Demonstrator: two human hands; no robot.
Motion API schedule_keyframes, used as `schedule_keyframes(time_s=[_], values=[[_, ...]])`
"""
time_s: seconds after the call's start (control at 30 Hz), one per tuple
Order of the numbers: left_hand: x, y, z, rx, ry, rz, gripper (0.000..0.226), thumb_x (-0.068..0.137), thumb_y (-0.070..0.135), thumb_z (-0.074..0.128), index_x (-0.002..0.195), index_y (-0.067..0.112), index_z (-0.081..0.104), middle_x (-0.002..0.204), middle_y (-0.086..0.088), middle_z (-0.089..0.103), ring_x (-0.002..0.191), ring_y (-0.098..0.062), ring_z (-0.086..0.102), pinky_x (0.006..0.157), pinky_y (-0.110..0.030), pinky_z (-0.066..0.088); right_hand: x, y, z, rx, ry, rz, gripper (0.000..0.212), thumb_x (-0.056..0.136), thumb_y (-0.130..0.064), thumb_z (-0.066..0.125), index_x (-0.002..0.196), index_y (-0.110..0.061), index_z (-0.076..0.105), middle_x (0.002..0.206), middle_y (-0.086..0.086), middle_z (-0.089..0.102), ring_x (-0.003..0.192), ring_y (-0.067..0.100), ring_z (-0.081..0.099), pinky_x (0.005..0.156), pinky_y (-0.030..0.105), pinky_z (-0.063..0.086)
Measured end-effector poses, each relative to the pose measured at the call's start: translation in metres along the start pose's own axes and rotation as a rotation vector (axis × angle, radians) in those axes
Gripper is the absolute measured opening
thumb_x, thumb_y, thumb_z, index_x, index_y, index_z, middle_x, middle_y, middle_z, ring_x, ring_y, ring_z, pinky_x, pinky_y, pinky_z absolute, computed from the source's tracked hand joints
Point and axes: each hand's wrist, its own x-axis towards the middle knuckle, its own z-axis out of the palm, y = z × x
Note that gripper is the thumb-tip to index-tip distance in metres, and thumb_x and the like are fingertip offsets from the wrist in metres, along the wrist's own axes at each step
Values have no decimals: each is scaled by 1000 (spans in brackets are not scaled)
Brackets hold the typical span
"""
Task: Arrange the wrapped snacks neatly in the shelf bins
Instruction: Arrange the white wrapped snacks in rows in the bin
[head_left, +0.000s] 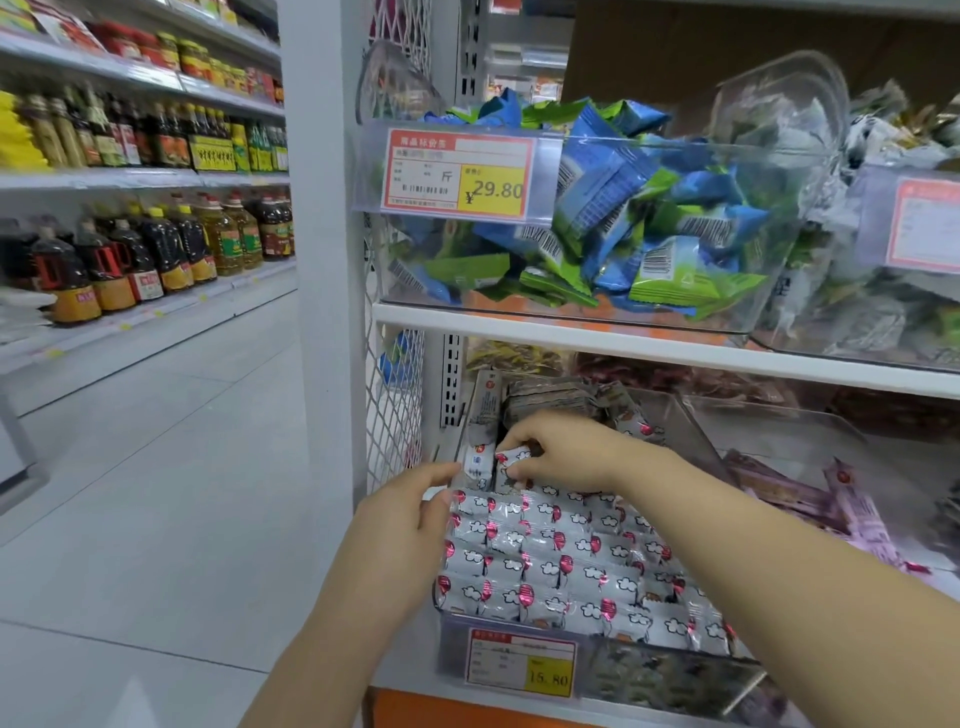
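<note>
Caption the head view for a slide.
Right hand pinches a white balloon-print snack packet; left hand touches the clear plastic bin.

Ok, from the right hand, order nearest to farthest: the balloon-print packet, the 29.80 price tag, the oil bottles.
1. Balloon-print packet, pinched by the right hand.
2. 29.80 price tag, above it.
3. Oil bottles, far left.

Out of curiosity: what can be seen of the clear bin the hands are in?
The clear bin is a plastic tub under a white shelf, beside a mesh panel. White packets with red balloons fill it, in neat rows in front, some upright behind. A red and yellow price tag reading 15.80 sits on its front. The left hand touches the rows; the right hand pinches one packet.
</note>
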Motion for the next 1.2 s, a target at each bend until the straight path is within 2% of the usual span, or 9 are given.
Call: schedule_keyframes(time_s=[0.17,0.33,0.43,0.57,0.63,0.73,0.9,1.03,1.2], values=[[-2,1,-1,-9,-11,-12,29,97,26,45,121,38,54,121,16,60,105,-4,58,92,-33,50,4,6,10,61,-59,-3,28,89,-26,62,116,-17,66,111,-4,66,67,-6,47,58,10,32],[-2,0,-2,-17,-19,-6,30,97,26,45,122,37,54,122,18,59,106,-2,56,93,-26,47,-2,8,9,256,-87,74,24,96,-33,51,91,-16,67,64,-11,51,43,-4,42,50,12,34],[-2,0,-3,-12,-18,-1,31,97,25,45,124,36,54,118,20,58,100,2,56,81,-12,42,0,13,16,276,-18,128,17,93,-26,56,107,-18,63,83,-11,59,64,-8,49,54,7,35],[-3,2,-4,3,-19,3,30,97,24,45,123,36,54,104,24,58,85,4,58,63,-1,37,4,10,29,211,20,185,17,91,-19,59,102,-7,65,77,-8,57,65,4,50,58,14,44],[-4,3,-4,3,-25,10,30,97,24,44,124,36,53,111,23,57,85,10,54,64,1,35,3,8,24,203,-23,210,22,93,-21,57,103,-5,67,83,-7,61,74,11,58,72,24,48],[-3,2,-5,-10,-33,16,30,98,25,44,124,36,53,113,23,57,85,15,51,64,1,36,-1,4,10,150,-85,225,34,95,-33,52,108,-6,66,100,0,69,89,24,64,73,26,43],[0,2,-4,-23,-20,10,30,97,22,45,123,34,55,99,23,59,80,8,56,61,2,39,5,-11,1,268,373,166,32,88,-25,62,119,-19,57,118,-1,60,100,12,57,80,18,39],[2,2,-1,-42,-4,4,31,97,21,44,124,33,55,116,18,60,94,5,57,78,-11,42,16,-25,14,170,250,105,58,85,-20,64,137,-22,39,133,8,44,107,21,50,81,23,39],[2,0,-3,-34,-2,35,31,97,23,45,124,34,54,116,18,60,97,5,57,80,-11,42,22,-30,30,279,442,118,41,84,-16,64,124,-16,53,126,7,50,104,18,52,68,13,32]])
